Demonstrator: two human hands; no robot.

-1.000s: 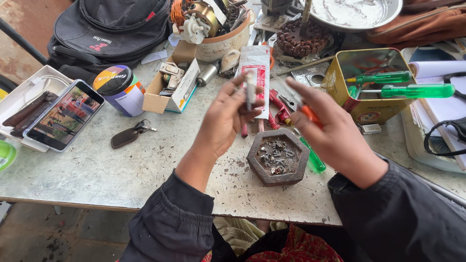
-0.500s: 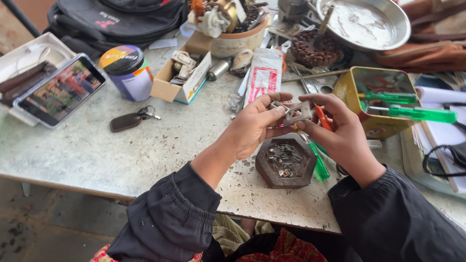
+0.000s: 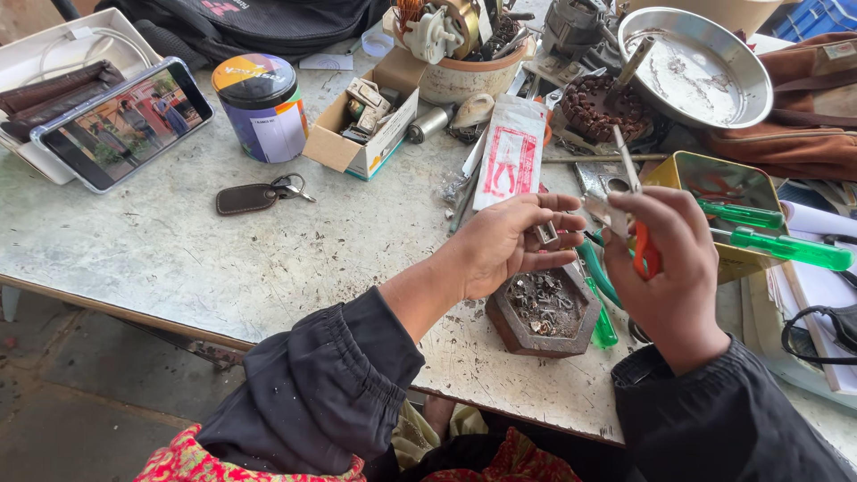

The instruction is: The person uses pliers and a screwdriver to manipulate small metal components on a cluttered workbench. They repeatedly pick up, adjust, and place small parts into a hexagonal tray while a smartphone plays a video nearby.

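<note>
My left hand (image 3: 509, 243) is cupped palm-up over the table and holds a small grey metal part (image 3: 546, 234) between its fingers. My right hand (image 3: 668, 268) grips orange-handled pliers (image 3: 641, 245); their metal jaws stick up and point toward that part. Both hands hover just above a hexagonal wooden dish (image 3: 543, 311) filled with small metal scraps. A green-handled tool (image 3: 600, 295) lies on the table between the dish and my right hand.
A phone (image 3: 120, 120) leans on a white tray at far left. A tin can (image 3: 262, 107), key fob (image 3: 254, 196), open cardboard box (image 3: 361, 125), bowl of parts (image 3: 464, 54), steel bowl (image 3: 696, 67) and yellow tin with green screwdrivers (image 3: 759, 232) crowd the table.
My hands have come down toward me from over the red-and-white packet to above the hexagonal dish. The left hand has turned palm-up with the small part.
</note>
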